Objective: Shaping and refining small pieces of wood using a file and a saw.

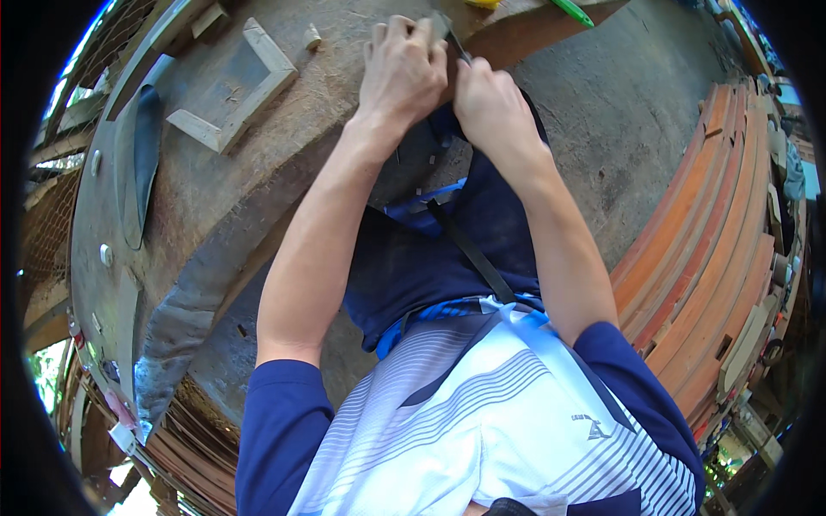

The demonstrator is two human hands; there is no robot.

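Note:
At the bench's edge, my left hand (400, 76) is bent with its fingers curled down around something hidden beneath them. Just to its right, my right hand (495, 107) is closed on a thin dark tool (459, 47). The tool's narrow shaft runs up and left from my fist toward a small greyish piece by my left fingertips. What kind of tool it is cannot be made out. A three-sided wooden frame (255, 99) lies to the left on the wooden workbench (284, 159), near a small wood block (311, 37).
A green pen-like object (572, 11) and something yellow (483, 3) lie at the far edge. A dark curved sheet (146, 155) rests on the bench's left side. Long reddish planks (697, 232) are stacked at right, above the concrete floor (632, 103).

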